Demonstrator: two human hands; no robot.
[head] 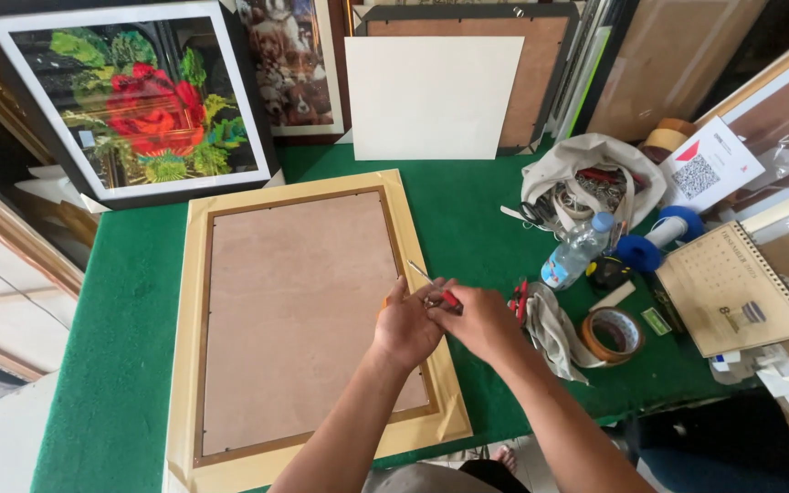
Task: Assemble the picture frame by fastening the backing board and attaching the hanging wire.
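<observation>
My right hand [481,319] pinches a red-handled screwdriver [433,285]; my left hand [405,324] curls its fingers by the tip; both sit on the right edge of the face-down frame [230,210] on the green table [120,319]; I think I'm fastening the backing board [294,310]; next I need steady pressing.
</observation>
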